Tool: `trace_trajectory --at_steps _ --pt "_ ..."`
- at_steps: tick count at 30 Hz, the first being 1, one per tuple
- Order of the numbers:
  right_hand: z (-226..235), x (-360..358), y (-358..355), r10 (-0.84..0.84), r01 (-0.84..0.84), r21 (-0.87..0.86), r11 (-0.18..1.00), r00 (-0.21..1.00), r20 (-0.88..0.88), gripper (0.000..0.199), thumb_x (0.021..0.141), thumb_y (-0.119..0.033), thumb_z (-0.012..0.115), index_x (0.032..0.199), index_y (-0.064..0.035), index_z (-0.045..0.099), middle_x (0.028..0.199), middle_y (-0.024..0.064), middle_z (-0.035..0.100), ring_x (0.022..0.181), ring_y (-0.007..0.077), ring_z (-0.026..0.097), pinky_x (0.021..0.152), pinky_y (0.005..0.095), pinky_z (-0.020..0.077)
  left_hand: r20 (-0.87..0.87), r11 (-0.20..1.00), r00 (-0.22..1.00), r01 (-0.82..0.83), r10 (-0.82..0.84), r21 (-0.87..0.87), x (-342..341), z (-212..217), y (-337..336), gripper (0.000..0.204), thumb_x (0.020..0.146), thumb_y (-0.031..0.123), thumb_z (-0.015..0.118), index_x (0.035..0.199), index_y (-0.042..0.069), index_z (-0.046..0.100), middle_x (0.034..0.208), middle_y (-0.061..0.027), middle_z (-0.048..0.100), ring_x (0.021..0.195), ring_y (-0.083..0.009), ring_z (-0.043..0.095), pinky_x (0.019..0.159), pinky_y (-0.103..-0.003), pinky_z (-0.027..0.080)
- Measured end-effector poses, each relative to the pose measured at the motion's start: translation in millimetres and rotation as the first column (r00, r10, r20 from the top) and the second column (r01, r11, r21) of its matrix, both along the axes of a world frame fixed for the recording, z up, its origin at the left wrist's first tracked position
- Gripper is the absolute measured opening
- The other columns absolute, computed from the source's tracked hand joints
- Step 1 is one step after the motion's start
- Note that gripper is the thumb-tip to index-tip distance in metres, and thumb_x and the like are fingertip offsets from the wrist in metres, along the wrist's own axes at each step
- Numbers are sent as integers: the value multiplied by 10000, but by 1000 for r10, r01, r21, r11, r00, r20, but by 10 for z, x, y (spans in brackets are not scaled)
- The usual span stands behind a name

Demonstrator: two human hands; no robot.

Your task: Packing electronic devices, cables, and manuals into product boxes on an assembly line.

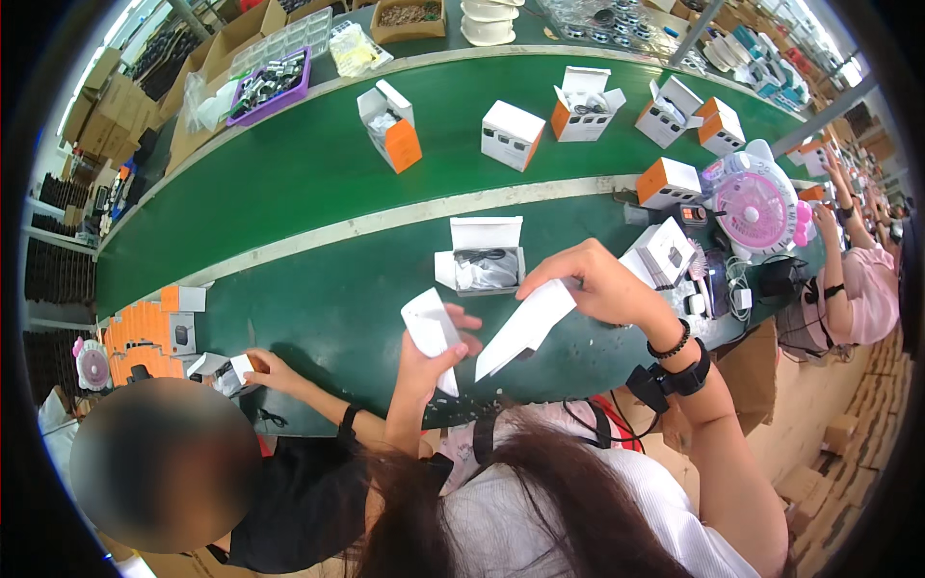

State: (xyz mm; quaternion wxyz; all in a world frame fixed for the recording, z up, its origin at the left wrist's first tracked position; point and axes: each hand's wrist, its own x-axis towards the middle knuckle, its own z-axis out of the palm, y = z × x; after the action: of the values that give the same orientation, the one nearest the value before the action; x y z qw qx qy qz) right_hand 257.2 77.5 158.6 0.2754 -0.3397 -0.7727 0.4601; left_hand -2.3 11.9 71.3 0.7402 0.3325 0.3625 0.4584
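Above the near green worktable, my left hand (434, 356) holds a white folded leaflet (430, 326) between thumb and fingers. My right hand (599, 279) pinches a second white folded leaflet (525, 326) by its upper end, and its lower end points toward my left hand. Just beyond both hands stands a small white box (487, 231), its lid and side flap raised. Inside it lie a coiled black cable (487, 255) and a clear plastic bag (491, 275).
On the green conveyor (318, 183) stand several white-and-orange boxes (511, 135), some with lids up. A pink fan (752, 207), stacked white boxes (663, 252) and chargers are at right. At left, a co-worker's hand (275, 371) touches a white box near stacked orange boxes (135, 332).
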Motion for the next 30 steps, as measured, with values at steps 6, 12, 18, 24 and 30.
trace_trajectory --at_steps 6,12,18,24,30 --pt "-60 -324 -101 127 -132 37 991 984 128 221 727 25 607 934 -52 618 803 117 663 770 286 640 666 379 493 338 925 895 354 -291 -141 156 -29 92 839 662 172 805 1343 9 342 1224 -167 544 1091 -324 589 946 -426 469" --pt "-121 -585 -227 -23 -38 359 933 986 165 230 717 -42 649 936 -77 589 920 69 579 774 260 611 659 350 489 435 831 759 555 -484 -45 229 16 29 1019 590 268 869 1381 17 277 1233 -180 531 1130 -374 565 945 -430 472" --pt "-155 -767 -295 -213 126 490 862 969 127 371 597 -16 701 946 -119 628 907 17 567 851 229 551 769 349 459 268 907 888 410 -374 -92 182 132 -16 677 578 84 799 1168 16 475 1029 -145 628 773 -180 630 670 -307 518" --pt "-130 -653 -117 -114 41 376 926 978 174 197 624 -65 708 791 -110 613 829 13 593 848 233 558 767 358 445 38 824 831 555 -555 -115 73 176 67 393 609 6 757 961 20 581 786 -77 638 714 -149 627 636 -292 504" --pt "-227 -571 22 66 -92 172 981 986 151 129 666 -40 688 770 -61 615 802 41 607 790 256 583 708 365 469 -132 801 790 589 -599 -110 61 98 129 251 630 30 761 835 15 617 761 -44 645 700 -136 627 648 -278 500"
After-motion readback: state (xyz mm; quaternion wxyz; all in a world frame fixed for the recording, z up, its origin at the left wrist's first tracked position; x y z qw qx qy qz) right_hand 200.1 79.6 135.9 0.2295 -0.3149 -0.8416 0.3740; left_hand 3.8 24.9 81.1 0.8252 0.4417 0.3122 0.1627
